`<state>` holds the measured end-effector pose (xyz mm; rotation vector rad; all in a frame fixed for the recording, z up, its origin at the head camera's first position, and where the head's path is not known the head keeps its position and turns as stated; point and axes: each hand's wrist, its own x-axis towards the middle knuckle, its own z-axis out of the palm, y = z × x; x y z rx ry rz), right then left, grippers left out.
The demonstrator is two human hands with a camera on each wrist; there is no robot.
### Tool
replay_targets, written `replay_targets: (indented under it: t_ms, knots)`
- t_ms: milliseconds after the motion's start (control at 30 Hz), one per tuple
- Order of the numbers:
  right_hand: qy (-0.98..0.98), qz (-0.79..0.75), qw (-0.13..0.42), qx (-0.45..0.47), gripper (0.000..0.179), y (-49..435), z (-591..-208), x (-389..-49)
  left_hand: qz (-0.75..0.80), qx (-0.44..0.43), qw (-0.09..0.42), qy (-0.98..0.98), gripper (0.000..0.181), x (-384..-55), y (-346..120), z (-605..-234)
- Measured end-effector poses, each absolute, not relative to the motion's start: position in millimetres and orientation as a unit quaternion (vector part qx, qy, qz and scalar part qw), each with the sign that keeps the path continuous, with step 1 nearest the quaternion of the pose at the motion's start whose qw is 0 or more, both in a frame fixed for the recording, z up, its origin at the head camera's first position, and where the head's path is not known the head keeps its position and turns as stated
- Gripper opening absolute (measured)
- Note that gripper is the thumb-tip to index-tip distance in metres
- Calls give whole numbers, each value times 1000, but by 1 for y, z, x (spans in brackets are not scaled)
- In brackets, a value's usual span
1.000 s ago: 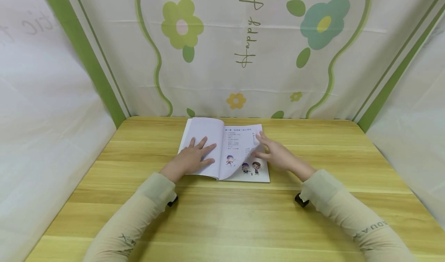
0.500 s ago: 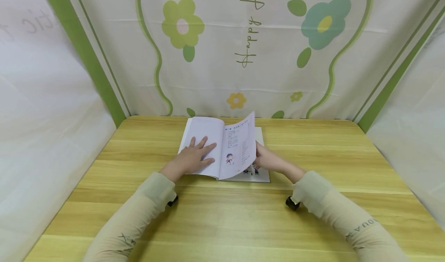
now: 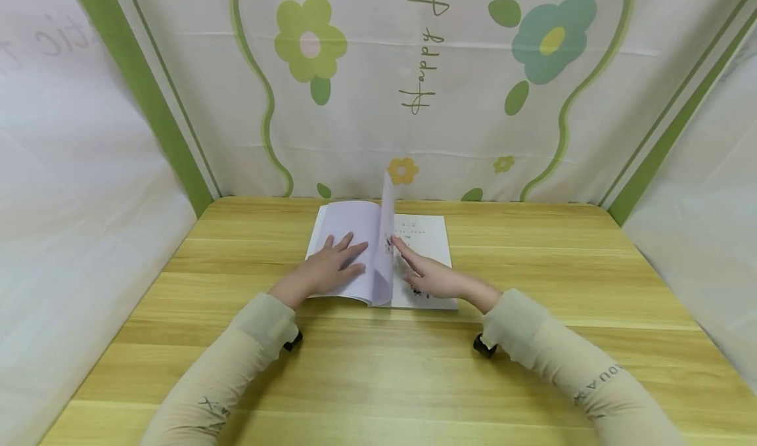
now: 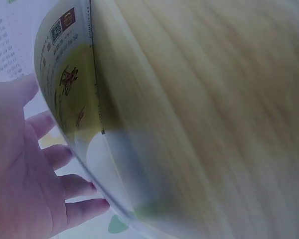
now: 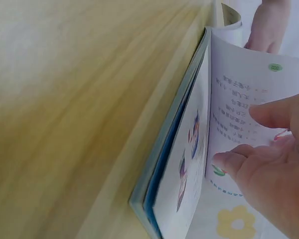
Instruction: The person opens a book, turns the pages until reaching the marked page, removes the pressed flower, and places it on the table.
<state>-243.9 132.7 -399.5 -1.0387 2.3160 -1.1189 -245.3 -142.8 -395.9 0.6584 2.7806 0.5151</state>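
An open book (image 3: pixel 434 236) lies near the back of the table. My left hand (image 3: pixel 328 268) rests on its left pages with fingers spread. One page (image 3: pixel 386 226) stands nearly upright at the spine. The straight fingers of my right hand (image 3: pixel 432 276) touch that page from the right, and the hand is over the right-hand page. In the right wrist view, thumb and fingers (image 5: pixel 231 160) are apart beside the lifted printed page (image 5: pixel 234 69). In the left wrist view, the book's left side (image 4: pixel 72 94) curves up beside my fingers; a yellow illustration shows.
The wooden table (image 3: pixel 378 374) extends in front of and on both sides of the book. A white curtain (image 3: pixel 355 124) with flowers hangs behind, and pale fabric (image 3: pixel 77 236) closes in both sides. A black wrist device (image 3: pixel 485 346) shows under the right sleeve.
My right hand has moved left, swinging the page up from the right side until it stands nearly upright. My left hand has stayed almost still on the left pages.
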Motion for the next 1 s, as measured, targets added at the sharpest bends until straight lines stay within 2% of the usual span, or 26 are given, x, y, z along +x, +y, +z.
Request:
replay_targets:
  t_ms: [167, 433, 767, 900, 1000]
  knots:
    - [828, -371, 182, -380, 78, 127, -401, -242, 253, 206, 104, 940, 56, -247, -144, -392]
    - [846, -332, 170, -381, 69, 118, -399, -238, 424, 126, 60, 895, 64, -254, -152, -385]
    - [857, -307, 188, -369, 58, 109, -397, -234, 427, 140, 30, 893, 89, -253, -144, -385]
    - [862, -293, 189, -368, 57, 107, -397, -234, 399, 148, 15, 905, 87, -252, -143, -381]
    - [864, -289, 186, -368, 56, 107, -398, -235, 369, 156, 22, 916, 80, -252, -144, -378]
